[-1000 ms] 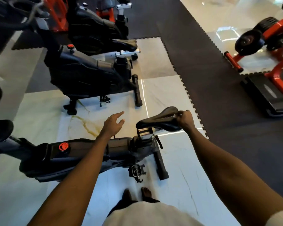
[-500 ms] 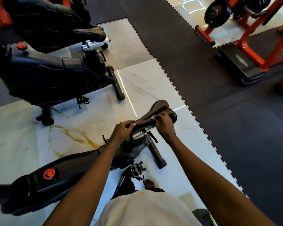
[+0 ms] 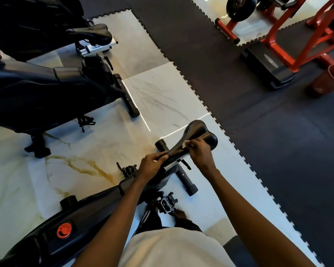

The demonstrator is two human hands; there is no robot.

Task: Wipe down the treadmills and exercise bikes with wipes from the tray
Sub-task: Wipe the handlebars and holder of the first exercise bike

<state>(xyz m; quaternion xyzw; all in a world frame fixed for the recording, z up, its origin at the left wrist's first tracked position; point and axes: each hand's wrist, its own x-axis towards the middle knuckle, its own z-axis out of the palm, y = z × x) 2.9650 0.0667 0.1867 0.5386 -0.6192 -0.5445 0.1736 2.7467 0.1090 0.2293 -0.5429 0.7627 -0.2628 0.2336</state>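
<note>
A black exercise bike lies across the lower left of the head view, its black saddle pointing up and right. My left hand grips the narrow nose of the saddle. My right hand pinches a small white wipe against the saddle's middle. Only a corner of the wipe shows past my fingers. No tray is in view.
Two more black exercise bikes stand at the upper left on the marble floor. Dark foam mats cover the right side. A red weight machine and a red mesh bin stand at the upper right. My bare foot is below the pedal.
My left hand came from hovering over the floor to grip the saddle nose. My right hand slid from the saddle's wide rear end toward its middle with the wipe. The view swung left.
</note>
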